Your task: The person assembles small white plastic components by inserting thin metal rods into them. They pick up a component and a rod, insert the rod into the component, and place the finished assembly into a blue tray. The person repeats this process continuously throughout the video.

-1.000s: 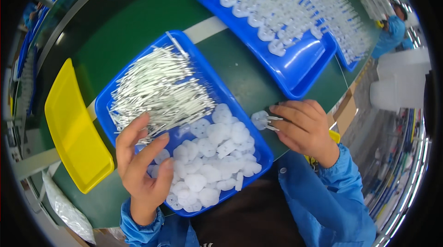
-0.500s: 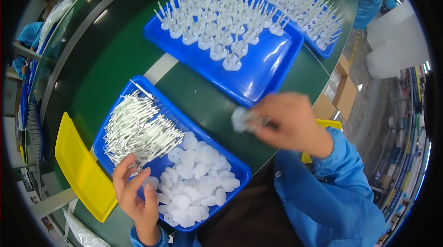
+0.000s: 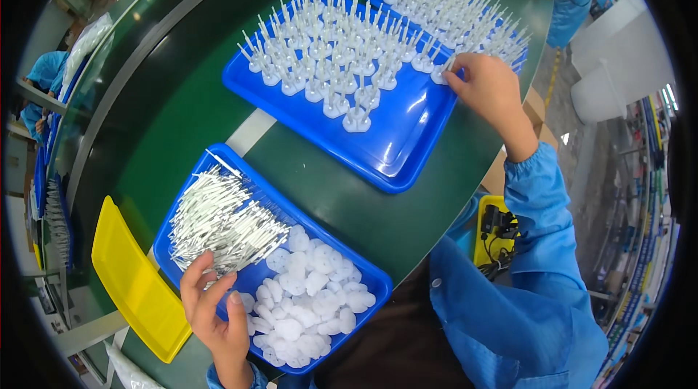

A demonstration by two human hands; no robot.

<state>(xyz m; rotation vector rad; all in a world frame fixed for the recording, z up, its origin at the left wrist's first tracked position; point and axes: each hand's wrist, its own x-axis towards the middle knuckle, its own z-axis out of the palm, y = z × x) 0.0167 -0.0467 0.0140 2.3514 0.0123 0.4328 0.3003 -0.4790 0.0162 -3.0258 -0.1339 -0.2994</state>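
Note:
My right hand (image 3: 488,89) is at the right side of a blue tray (image 3: 385,179). Its fingers pinch a translucent white disc piece with upright rods (image 3: 438,76); the fingertips partly hide the rods. Many similar pieces (image 3: 356,118) stand upright in rows on that tray, disc side down. My left hand (image 3: 218,316) is open, fingers spread, at the left edge of a nearer blue tray (image 3: 374,258). Beside its fingertips lies a heap of thin white rods (image 3: 225,218). Loose translucent discs (image 3: 305,294) are piled to the right of that hand.
A second tray of upright pieces (image 3: 458,11) sits at the far right. An empty yellow tray (image 3: 138,280) lies at left. A yellow bin (image 3: 488,233) with black cables is beside the table's right edge. Another person (image 3: 571,0) stands at the far right.
My right hand has moved up and away from the near table edge to the far tray, carrying the disc piece. My left hand has hardly moved.

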